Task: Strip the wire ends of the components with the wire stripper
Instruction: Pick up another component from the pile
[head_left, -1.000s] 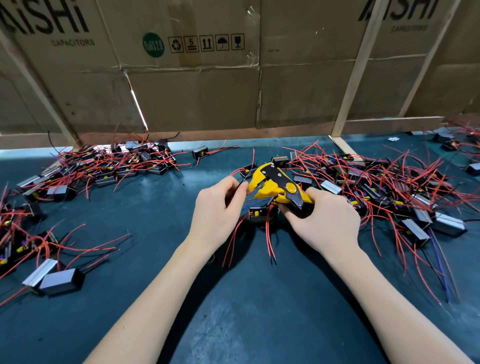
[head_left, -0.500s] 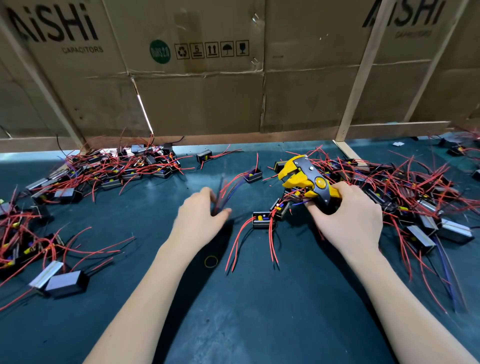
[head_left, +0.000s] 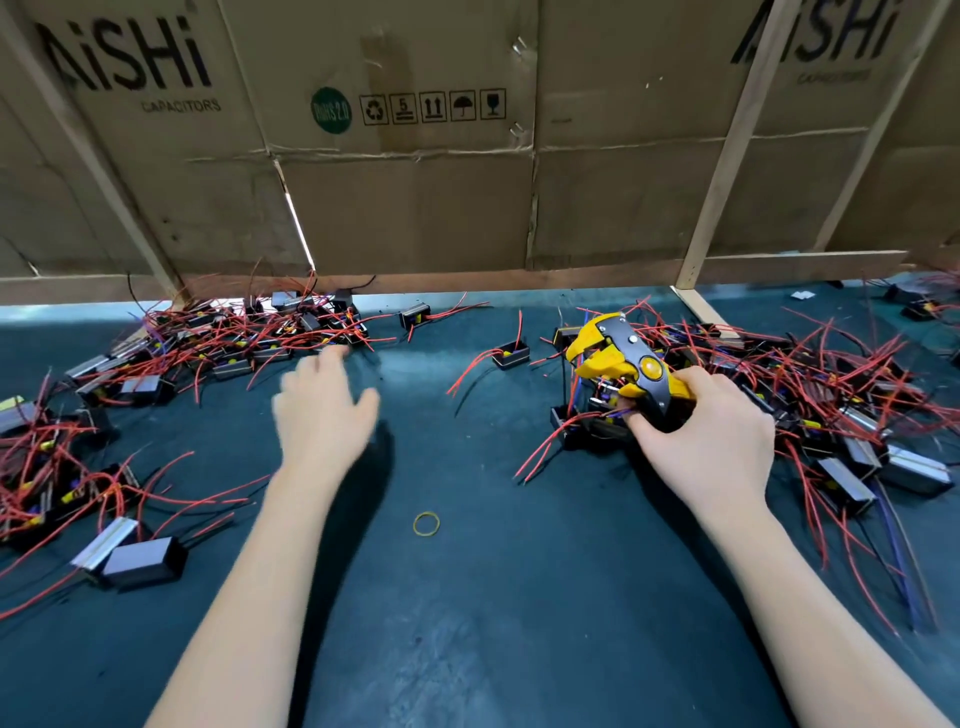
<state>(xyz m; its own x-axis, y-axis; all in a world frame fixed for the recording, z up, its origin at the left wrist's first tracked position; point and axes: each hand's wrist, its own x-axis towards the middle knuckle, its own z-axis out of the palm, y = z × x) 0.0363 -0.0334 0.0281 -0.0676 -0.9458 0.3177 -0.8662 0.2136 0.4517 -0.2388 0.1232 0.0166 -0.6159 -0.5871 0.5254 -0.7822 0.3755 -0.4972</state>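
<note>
My right hand (head_left: 706, 441) grips the yellow and black wire stripper (head_left: 621, 364) by its handles, jaws pointing up and left over the right pile of components (head_left: 831, 384). A small black component with red wires (head_left: 511, 356) lies alone left of the stripper. Another component with red wires (head_left: 576, 431) sits just under my right hand. My left hand (head_left: 322, 410) is blurred, fingers apart and empty, near the left pile of components (head_left: 234, 338).
A dark green mat (head_left: 493, 623) covers the table. Cardboard panels on a wooden frame (head_left: 415, 197) wall off the back. A yellow rubber band (head_left: 426, 524) lies between my arms. More components (head_left: 135, 561) lie at the left edge.
My left hand has let go of a component and swung left toward the left pile. My right hand has moved right with the wire stripper.
</note>
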